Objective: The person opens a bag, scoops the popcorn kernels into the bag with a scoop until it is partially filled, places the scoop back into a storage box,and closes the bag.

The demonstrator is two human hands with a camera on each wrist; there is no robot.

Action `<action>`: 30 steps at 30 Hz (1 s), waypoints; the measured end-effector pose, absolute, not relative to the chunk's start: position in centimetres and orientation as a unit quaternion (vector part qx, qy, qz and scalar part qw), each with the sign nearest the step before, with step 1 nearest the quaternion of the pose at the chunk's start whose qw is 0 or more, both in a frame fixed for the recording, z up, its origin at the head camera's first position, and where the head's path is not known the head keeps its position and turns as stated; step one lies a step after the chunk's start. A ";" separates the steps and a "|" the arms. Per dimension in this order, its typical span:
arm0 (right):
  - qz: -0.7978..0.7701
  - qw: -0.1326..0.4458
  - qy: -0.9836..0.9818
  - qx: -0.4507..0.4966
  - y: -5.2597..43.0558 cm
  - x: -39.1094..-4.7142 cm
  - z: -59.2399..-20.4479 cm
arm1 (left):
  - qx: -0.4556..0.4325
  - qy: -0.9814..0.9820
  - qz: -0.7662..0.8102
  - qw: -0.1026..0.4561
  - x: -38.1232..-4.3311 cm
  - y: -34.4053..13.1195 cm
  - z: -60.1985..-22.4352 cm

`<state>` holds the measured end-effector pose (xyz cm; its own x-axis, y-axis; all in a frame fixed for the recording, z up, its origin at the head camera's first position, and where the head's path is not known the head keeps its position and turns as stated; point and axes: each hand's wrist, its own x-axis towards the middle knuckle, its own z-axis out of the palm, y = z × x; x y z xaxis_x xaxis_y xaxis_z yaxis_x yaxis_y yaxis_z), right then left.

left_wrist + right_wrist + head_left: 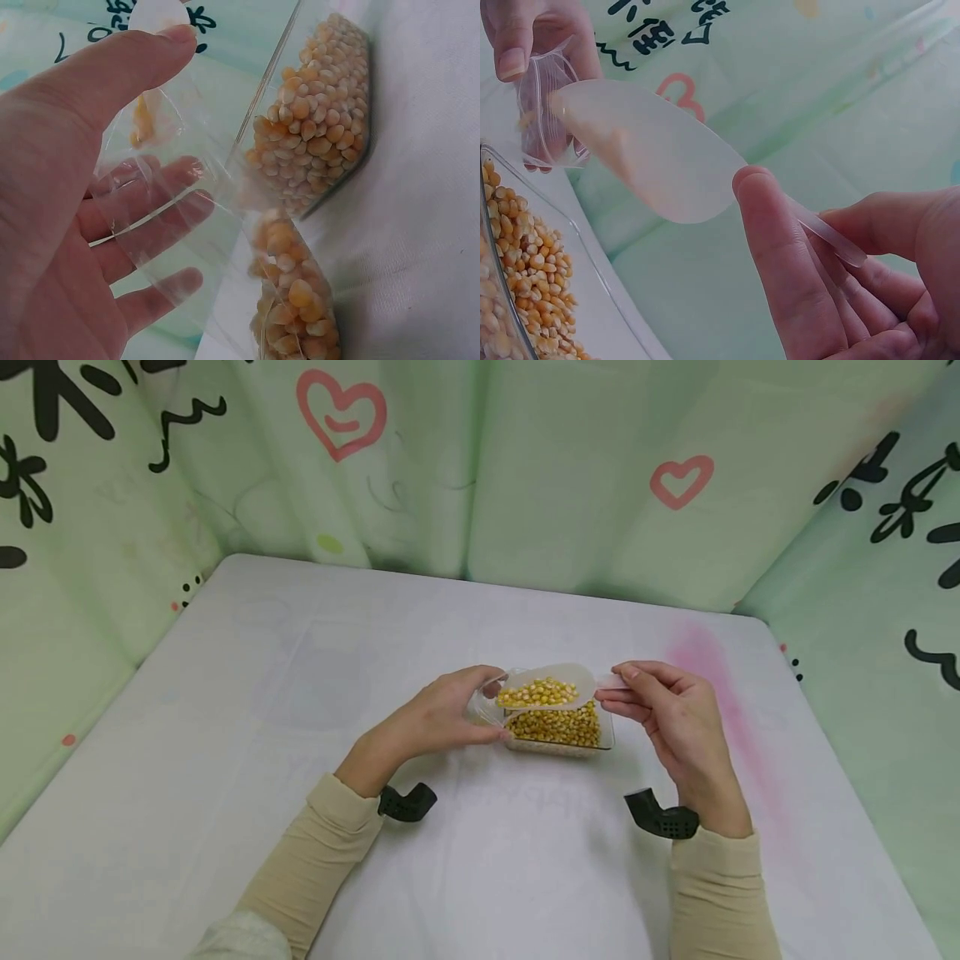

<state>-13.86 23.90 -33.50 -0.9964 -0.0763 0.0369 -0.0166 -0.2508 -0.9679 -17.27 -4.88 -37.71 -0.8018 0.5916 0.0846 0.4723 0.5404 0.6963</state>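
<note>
My left hand (pixel 438 714) holds a clear plastic zip bag (pixel 483 708) by its mouth, thumb and fingers spread around it. In the left wrist view, corn kernels (pixel 296 307) fill the lower part of the bag. A whitish translucent scoop (pixel 660 150) carries a heap of yellow kernels (pixel 542 692), its front edge at the bag's mouth. Between thumb and fingers my right hand (pixel 678 722) pinches the scoop's handle. Below the scoop stands a clear rectangular container (pixel 555 748) of corn kernels (pixel 536 270).
A white-covered table (pixel 225 735) lies under everything, with a pink patch (pixel 720 693) on the right. Pale green curtains (pixel 555 460) with hearts and black markings surround its far and side edges.
</note>
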 end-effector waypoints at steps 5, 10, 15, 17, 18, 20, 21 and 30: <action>-0.794 0.018 0.606 -0.046 23.8 -13.8 -33.3 | 0.304 0.875 0.367 0.082 -17.3 -4.8 -37.6; -0.793 0.017 0.607 -0.047 23.8 -13.6 -33.2 | 0.301 0.875 0.369 0.087 -17.3 -4.8 -37.6; -0.782 0.010 0.621 -0.049 23.7 -13.7 -33.1 | 0.306 0.873 0.372 0.082 -17.3 -4.8 -37.7; -0.774 0.009 0.631 -0.051 23.7 -13.6 -33.0 | 0.306 0.873 0.371 0.079 -17.3 -4.8 -37.8; -0.771 0.010 0.635 -0.052 23.7 -13.6 -33.0 | 0.306 0.873 0.370 0.079 -17.2 -4.8 -37.8; -0.763 0.011 0.645 -0.053 23.6 -13.6 -32.9 | 0.307 0.874 0.368 0.077 -17.2 -4.8 -37.8; -0.760 0.012 0.648 -0.054 23.6 -13.5 -32.8 | 0.306 0.875 0.367 0.077 -17.2 -4.8 -37.8; -0.741 0.013 0.669 -0.053 23.5 -13.3 -32.5 | 0.309 0.877 0.360 0.075 -17.3 -4.8 -37.7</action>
